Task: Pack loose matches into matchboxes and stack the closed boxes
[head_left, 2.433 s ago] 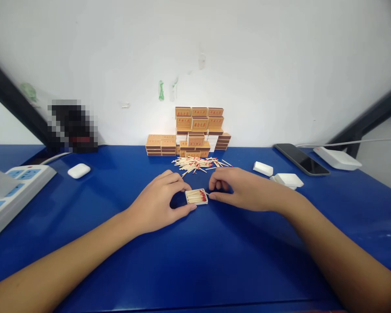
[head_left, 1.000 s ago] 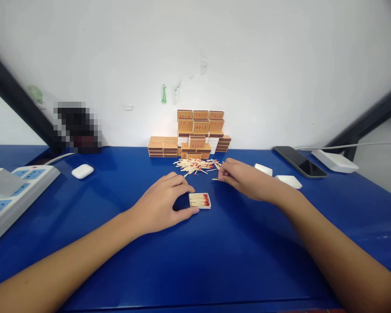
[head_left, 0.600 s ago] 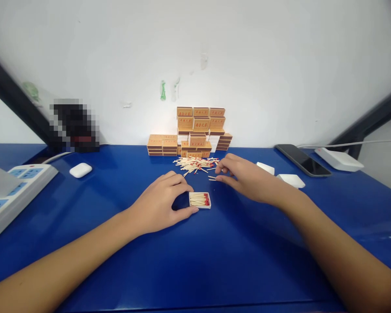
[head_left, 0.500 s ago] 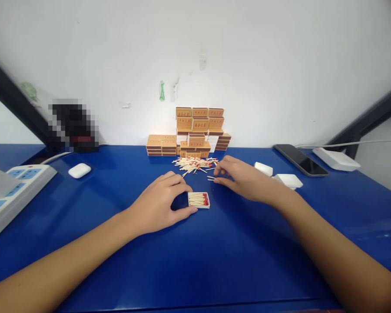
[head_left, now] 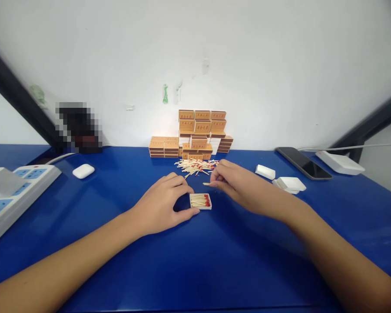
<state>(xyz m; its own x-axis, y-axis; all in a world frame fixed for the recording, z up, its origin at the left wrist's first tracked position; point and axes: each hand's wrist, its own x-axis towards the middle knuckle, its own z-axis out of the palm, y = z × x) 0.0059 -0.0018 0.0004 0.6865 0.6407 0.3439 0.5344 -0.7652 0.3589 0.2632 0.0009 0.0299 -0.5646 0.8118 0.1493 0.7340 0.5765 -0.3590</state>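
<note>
Head — left fingers (head_left: 184,190) round tray (head_left: 204,208) edges, right fingers (head_left: 217,183) tight on matches (head_left: 206,184) — roomy desk (head_left: 189,269)

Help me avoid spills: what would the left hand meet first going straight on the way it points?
Likely the white tray of matches between the left hand's thumb and fingers; depth is unclear.

Room across near glossy blue tabletop (head_left: 195,269); loose red-tipped wooden matches (head_left: 195,166), then stacked orange cardboard matchboxes (head_left: 202,126), block far middle.

On the blue table (head_left: 143,274) sit matchboxes (head_left: 198,141), loose matches (head_left: 195,165) and 1 match-filled tray (head_left: 206,208).
</note>
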